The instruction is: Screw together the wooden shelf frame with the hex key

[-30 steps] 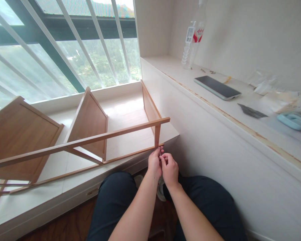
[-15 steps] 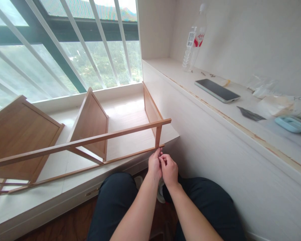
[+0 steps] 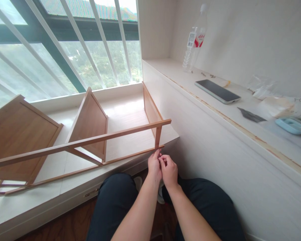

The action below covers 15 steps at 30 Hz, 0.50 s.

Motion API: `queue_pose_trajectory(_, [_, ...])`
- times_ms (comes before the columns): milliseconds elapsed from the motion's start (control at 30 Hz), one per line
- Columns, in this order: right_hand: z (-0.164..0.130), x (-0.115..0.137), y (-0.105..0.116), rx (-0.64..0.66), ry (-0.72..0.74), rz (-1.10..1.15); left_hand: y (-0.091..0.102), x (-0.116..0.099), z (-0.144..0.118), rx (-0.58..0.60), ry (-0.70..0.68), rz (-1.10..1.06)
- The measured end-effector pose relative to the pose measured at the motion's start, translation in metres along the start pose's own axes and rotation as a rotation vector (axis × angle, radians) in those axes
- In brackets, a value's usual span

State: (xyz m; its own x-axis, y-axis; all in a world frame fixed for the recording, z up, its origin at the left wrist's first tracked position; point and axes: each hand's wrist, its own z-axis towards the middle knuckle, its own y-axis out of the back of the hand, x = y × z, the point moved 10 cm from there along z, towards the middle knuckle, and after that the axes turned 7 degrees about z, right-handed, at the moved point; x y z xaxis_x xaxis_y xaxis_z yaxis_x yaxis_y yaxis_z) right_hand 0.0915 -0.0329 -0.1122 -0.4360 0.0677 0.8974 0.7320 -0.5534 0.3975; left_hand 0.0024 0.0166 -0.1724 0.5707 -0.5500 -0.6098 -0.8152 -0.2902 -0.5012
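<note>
A wooden shelf rack (image 3: 120, 133) lies on its side along the white window ledge (image 3: 130, 142), its panels standing on edge. Just below the rack's right end, at the lower rail, are both of my hands. My left hand (image 3: 154, 164) is closed, with its fingertips up by the end of the rail. Close against it, my right hand (image 3: 169, 168) pinches with thumb and forefinger. Something thin and dark shows between the fingertips, too small to name.
On the raised white counter (image 3: 170, 68) to the right stand a clear plastic bottle (image 3: 195, 40), a phone (image 3: 218, 91), several screws (image 3: 203, 74), plastic bags (image 3: 263, 87) and a light blue object (image 3: 292, 125). A barred window (image 3: 90, 53) is behind the ledge. My knees (image 3: 116, 197) are below.
My fingers have shifted very slightly at the rail's end. The view has moved a little; the rack and the things on the counter stay in place.
</note>
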Motion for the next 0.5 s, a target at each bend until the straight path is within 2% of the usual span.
queue_pose_trajectory(500, [0.0012, -0.0077, 0.0009, -0.011, -0.106, 0.191, 0.0004, 0.0045, 0.0046, 0.0, 0.029, 0.005])
